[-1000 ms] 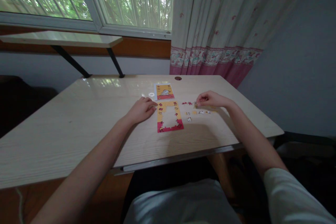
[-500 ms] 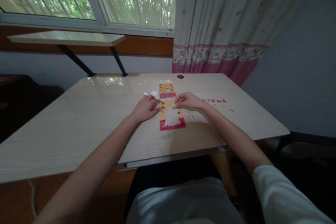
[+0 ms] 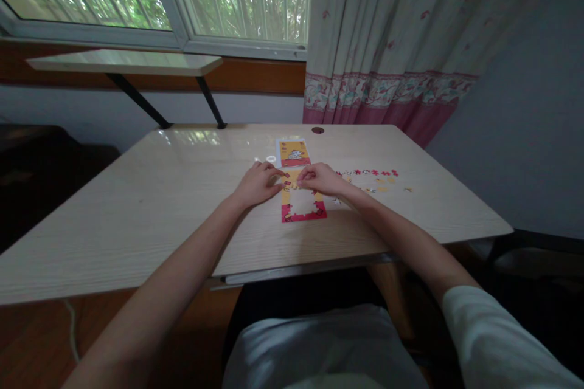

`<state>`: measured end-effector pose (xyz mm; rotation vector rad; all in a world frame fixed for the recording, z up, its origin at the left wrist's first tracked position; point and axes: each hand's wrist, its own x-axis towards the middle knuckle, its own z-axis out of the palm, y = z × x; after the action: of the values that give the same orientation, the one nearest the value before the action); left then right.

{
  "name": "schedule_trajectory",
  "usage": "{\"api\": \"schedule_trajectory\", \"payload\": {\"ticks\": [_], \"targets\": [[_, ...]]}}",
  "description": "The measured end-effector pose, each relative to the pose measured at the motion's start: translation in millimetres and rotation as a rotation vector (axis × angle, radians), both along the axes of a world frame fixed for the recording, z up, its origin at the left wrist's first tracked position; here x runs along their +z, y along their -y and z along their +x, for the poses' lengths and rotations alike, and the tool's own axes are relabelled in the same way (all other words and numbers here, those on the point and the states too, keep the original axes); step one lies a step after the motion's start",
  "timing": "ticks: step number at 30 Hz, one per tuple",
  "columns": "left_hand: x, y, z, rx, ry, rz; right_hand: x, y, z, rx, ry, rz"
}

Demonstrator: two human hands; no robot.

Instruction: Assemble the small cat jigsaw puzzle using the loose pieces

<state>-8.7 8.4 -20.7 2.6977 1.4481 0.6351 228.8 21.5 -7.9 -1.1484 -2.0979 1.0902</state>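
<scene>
A partly joined jigsaw puzzle (image 3: 305,217) lies flat on the table, its yellow and red border around an open middle. My left hand (image 3: 259,186) rests at its left edge, fingers apart, with the thumb and fingertips touching the border. Over the upper part of the opening, my right hand (image 3: 322,180) pinches a small yellowish puzzle piece (image 3: 295,186), whose outline the fingertips partly hide. Just beyond the puzzle lies a picture card (image 3: 294,152) with a white animal on yellow and red.
Loose red pieces (image 3: 375,172) form a row to the right, with yellow pieces (image 3: 385,181) nearer and a single piece (image 3: 408,189) farther out. A raised shelf (image 3: 132,62) stands at the back left, and a curtain (image 3: 360,91) hangs behind the table.
My right hand has shifted left over the puzzle with the piece at its fingertips. The left hand stays at the border. The whole view has moved slightly.
</scene>
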Motion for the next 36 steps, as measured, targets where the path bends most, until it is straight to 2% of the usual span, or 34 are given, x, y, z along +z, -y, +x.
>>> {"api": "schedule_trajectory", "payload": {"ticks": [11, 23, 27, 32, 36], "targets": [[2.6, 1.1, 1.8, -0.018, -0.045, 0.010, 10.9, 11.8, -12.0, 0.007, 0.217, 0.145], [2.7, 1.8, 2.4, -0.009, -0.037, -0.001, 20.4, 20.5, -20.8, 0.013, 0.323, 0.251], [3.0, 4.3, 3.8, -0.001, -0.051, -0.001, 17.5, 16.6, -14.4, 0.070, 0.321, 0.349], [6.7, 10.6, 9.0, 0.024, -0.017, -0.007, 15.6, 13.7, 6.7, 0.041, 0.311, 0.448], [6.0, 13.3, 13.2, 0.054, 0.020, -0.034, 11.2, 14.0, 18.5, 0.168, 0.341, 0.512]]}}
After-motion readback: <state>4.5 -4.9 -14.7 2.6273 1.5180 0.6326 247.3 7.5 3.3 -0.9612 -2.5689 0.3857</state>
